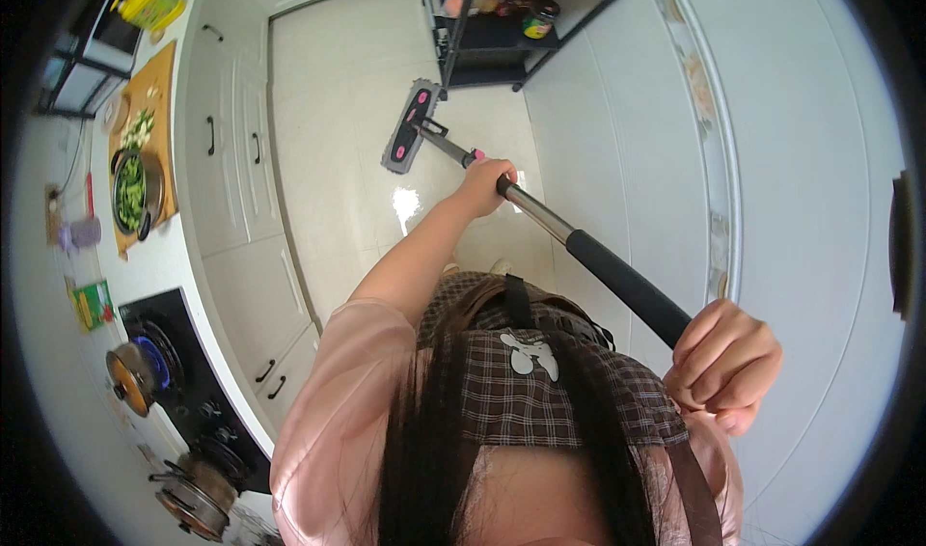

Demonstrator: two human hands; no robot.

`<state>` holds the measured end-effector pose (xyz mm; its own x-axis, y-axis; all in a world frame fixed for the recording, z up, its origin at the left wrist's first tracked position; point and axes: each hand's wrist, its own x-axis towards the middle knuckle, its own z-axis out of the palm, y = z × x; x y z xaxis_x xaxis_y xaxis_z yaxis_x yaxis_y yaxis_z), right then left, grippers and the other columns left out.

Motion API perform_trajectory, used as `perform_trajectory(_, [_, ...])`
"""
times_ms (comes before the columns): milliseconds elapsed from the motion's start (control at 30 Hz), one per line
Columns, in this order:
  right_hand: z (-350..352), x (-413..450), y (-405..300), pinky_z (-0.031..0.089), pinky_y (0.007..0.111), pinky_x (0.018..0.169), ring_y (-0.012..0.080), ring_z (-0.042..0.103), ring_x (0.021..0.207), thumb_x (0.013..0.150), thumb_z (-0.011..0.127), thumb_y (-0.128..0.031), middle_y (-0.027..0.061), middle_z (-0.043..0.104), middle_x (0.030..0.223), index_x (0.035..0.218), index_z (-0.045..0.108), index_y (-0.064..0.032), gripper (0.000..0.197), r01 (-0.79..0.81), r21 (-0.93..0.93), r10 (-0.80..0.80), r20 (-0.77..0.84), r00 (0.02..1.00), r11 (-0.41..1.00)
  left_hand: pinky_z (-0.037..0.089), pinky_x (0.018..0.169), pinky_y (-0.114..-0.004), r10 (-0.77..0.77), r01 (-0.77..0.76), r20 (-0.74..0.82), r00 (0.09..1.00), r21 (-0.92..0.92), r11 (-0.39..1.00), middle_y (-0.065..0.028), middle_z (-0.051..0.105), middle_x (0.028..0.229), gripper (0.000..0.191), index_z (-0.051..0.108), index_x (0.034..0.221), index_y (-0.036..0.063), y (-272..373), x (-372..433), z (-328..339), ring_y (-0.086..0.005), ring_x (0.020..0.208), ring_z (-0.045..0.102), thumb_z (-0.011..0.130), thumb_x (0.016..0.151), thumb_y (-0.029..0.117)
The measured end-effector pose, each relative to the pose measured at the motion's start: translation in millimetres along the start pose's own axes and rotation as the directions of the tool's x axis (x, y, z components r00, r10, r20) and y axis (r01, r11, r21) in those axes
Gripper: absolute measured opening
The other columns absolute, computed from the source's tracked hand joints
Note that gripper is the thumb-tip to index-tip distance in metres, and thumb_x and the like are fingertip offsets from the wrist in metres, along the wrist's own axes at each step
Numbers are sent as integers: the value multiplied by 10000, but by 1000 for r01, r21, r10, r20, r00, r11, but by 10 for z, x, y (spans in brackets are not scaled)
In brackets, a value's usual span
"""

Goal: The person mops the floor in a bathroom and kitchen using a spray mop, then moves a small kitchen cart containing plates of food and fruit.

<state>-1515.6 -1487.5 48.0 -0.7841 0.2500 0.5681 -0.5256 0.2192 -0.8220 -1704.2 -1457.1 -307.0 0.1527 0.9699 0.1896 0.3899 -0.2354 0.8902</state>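
A flat mop with a telescopic metal pole (541, 214) runs diagonally across the view. My left hand (486, 186) grips the pole partway down, near a pink clip. At the upper end, my right hand (727, 365) is closed around the black foam grip (628, 287). The mop head (411, 126), black and pink with a grey fringed pad, lies flat on the glossy tiled floor (340, 112). Its far end is close to a wheel of the black shelf cart (492, 76). A checked apron (517, 401) covers my front.
White cabinets (224, 148) line the left side. On the counter, a cutting board (163, 141) bears a pot of chopped greens (131, 191). Beside it, a black gas hob (189, 351) has a blue flame under one pot (132, 378); another pot (194, 499) stands nearer. A pale wall (615, 112) bounds the right.
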Motion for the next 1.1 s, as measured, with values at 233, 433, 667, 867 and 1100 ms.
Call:
perform_trajectory(233, [40, -350, -539, 364, 279, 323, 183, 436, 327, 786, 506, -52, 97, 436, 422, 450, 410, -54, 350, 1, 0, -1, -143, 990, 1000, 419, 629, -337, -28, 22, 231, 973, 30, 999, -70, 549, 707, 291, 547, 810, 100, 513, -155, 386, -272, 718, 536, 650, 576, -39])
perform_trajectory(433, [-43, -312, -632, 377, 213, 355, 143, 453, 354, 728, 561, -42, 62, 467, 448, 491, 465, -58, 256, 180, 82, -185, 46, 982, 980, 315, 781, -374, -81, 92, 256, 963, -33, 995, -33, 574, 748, 254, 559, 807, 137, 749, -228, 710, -243, 816, 541, 629, 597, 11])
perform_trajectory(667, [-68, -478, -879, 408, 243, 449, 137, 471, 422, 746, 548, -32, 47, 468, 502, 523, 460, -59, 241, 92, 140, -116, 174, 978, 986, 420, 620, -316, 33, -37, 61, 998, 53, 998, -87, 582, 685, 127, 573, 758, 42, 1066, -303, 576, -253, 660, 567, 627, 650, 3])
perform_trajectory(867, [-66, -807, -699, 361, 274, 452, 166, 432, 441, 796, 459, -93, 34, 386, 513, 514, 398, -84, 288, 38, -4, -37, 133, 990, 999, 442, 588, -305, -23, 32, -127, 992, 72, 997, -126, 572, 658, 79, 580, 736, 18, 756, -264, 510, -257, 614, 565, 609, 669, -14])
perform_trajectory(1100, [-11, -1062, -213, 302, 311, 415, 198, 403, 402, 699, 494, -36, 37, 366, 475, 486, 391, -53, 238, -52, -54, 42, -171, 984, 997, 456, 624, -335, -147, 171, -183, 972, 123, 977, -110, 585, 700, 202, 574, 796, 39, 98, -64, 529, -278, 685, 580, 601, 626, -67])
